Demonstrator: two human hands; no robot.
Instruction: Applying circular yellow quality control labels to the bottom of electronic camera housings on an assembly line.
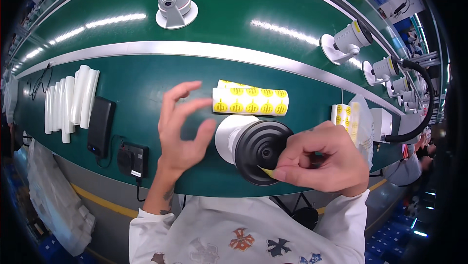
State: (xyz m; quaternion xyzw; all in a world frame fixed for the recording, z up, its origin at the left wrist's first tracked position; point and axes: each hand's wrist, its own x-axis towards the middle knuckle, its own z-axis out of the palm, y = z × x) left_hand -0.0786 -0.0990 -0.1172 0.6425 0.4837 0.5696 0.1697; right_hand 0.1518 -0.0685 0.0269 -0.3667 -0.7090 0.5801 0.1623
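While right hand (324, 160) pinches small yellow label (266, 171) over near edge of black ribbed disc (258, 140), left hand (181, 132) hangs with fingers spread wide, holding nothing. Disc faces upward on white device (225, 140), which rests on counter (139, 84); label roll (251, 102) lies just behind. Possible trouble: label may curl or cling to fingertips, because its tip hangs free. Uneven pressing could leave it crooked across rings. Device could also shift, since only 1 of 2 hands is close.
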